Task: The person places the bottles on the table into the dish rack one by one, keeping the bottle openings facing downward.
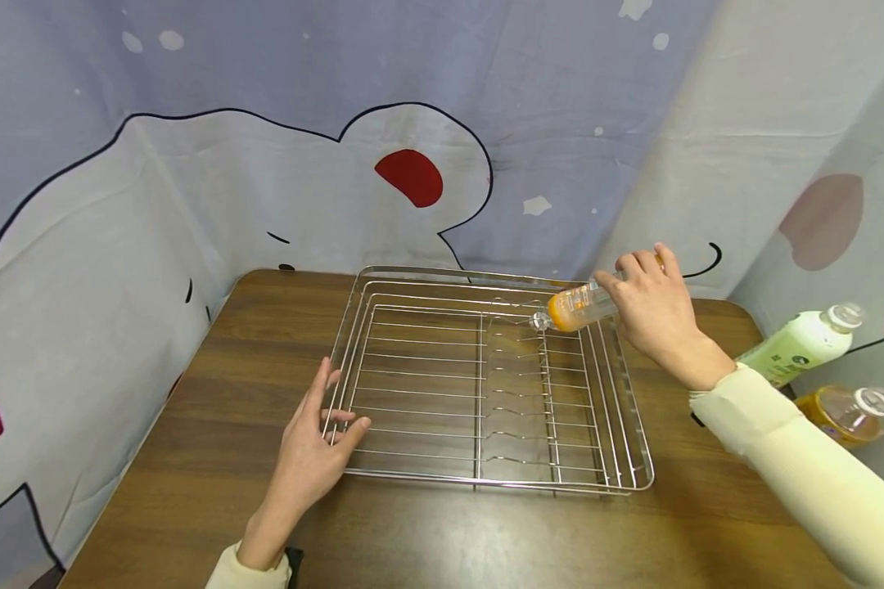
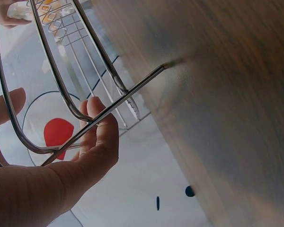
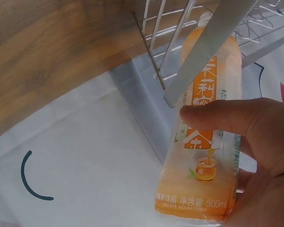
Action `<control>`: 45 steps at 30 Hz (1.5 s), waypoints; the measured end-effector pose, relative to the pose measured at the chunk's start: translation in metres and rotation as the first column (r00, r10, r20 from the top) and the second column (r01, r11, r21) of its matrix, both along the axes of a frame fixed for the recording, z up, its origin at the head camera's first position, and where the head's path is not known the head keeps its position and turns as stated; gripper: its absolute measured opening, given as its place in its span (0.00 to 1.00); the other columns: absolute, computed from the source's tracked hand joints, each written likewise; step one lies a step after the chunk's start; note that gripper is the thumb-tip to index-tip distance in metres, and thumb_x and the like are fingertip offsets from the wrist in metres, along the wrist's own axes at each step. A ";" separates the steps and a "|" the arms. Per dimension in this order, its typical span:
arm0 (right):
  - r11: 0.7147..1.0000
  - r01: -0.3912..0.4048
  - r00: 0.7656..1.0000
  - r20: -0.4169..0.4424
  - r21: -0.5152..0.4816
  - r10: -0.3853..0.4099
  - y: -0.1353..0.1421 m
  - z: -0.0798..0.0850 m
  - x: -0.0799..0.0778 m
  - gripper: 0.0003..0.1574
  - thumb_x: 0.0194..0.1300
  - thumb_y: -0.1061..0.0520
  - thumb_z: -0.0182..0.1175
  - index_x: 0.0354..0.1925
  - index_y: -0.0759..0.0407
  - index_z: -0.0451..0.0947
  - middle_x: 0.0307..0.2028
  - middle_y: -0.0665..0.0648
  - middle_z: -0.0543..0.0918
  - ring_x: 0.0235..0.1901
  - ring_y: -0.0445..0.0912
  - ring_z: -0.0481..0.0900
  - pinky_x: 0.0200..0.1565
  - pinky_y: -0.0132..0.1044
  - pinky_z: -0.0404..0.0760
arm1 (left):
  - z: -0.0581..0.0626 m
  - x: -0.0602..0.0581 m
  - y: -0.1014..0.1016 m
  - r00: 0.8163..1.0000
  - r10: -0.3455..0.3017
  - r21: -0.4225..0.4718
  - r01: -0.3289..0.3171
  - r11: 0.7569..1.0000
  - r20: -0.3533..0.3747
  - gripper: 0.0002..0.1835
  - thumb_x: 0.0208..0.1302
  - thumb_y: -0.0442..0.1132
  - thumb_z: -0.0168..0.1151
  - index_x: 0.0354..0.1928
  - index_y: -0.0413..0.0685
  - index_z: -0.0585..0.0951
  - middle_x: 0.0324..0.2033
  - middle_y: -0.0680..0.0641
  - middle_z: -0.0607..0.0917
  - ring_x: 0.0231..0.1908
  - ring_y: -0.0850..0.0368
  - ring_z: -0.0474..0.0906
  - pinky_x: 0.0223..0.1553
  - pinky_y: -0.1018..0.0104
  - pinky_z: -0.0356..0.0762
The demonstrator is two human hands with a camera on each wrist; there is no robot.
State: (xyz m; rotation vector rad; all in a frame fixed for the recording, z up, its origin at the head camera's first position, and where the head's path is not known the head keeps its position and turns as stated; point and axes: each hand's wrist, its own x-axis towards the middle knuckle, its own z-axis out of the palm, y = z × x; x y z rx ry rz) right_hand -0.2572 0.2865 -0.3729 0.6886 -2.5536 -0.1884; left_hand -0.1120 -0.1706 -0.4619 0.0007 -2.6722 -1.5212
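A rectangular metal wire dish rack point(image 1: 420, 393) sits on the wooden table, with a row of wavy wires along its floor. My left hand point(image 1: 317, 446) grips its left side near the front corner. In the left wrist view the fingers point(image 2: 106, 142) of that hand bend round the wires. My right hand point(image 1: 651, 307) holds a clear plastic tea bottle point(image 1: 578, 307) with an orange label by its base half. The bottle tilts with its cap toward the lower left, over the rack's back right part. In the right wrist view the thumb point(image 3: 213, 116) presses across the label.
To the right stand a green-and-white bottle point(image 1: 803, 348) and an orange-labelled bottle point(image 1: 847, 413), partly behind my right forearm. A patterned curtain point(image 1: 265, 188) hangs along the back and sides of the wooden table point(image 1: 221, 393).
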 end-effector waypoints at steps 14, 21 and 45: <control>1.000 0.018 1.000 -0.005 0.017 -0.018 -0.007 -0.002 0.001 0.38 0.38 0.74 0.82 0.53 0.64 0.90 0.48 0.72 0.86 0.54 0.70 0.81 0.74 0.73 0.64 | 0.000 0.000 0.000 1.000 0.003 -0.004 -0.003 1.000 0.001 0.57 0.72 0.36 0.76 0.92 0.53 0.49 0.83 0.41 0.68 0.50 0.48 0.89 0.38 0.69 0.86; 0.999 0.035 0.999 0.009 0.037 -0.035 -0.012 -0.001 0.000 0.32 0.49 0.77 0.74 0.55 0.64 0.90 0.48 0.71 0.85 0.55 0.70 0.80 0.74 0.72 0.62 | 0.001 0.000 0.000 1.000 0.010 -0.003 -0.010 1.000 -0.007 0.58 0.71 0.36 0.77 0.92 0.54 0.49 0.83 0.41 0.69 0.51 0.47 0.89 0.40 0.70 0.86; 0.989 0.088 0.993 0.065 0.119 -0.096 -0.015 0.000 0.000 0.41 0.44 0.77 0.75 0.60 0.64 0.88 0.51 0.73 0.84 0.59 0.71 0.79 0.77 0.74 0.56 | -0.001 0.000 0.000 1.000 0.004 -0.005 -0.004 1.000 -0.011 0.57 0.72 0.36 0.77 0.92 0.52 0.49 0.83 0.40 0.68 0.52 0.45 0.89 0.40 0.70 0.86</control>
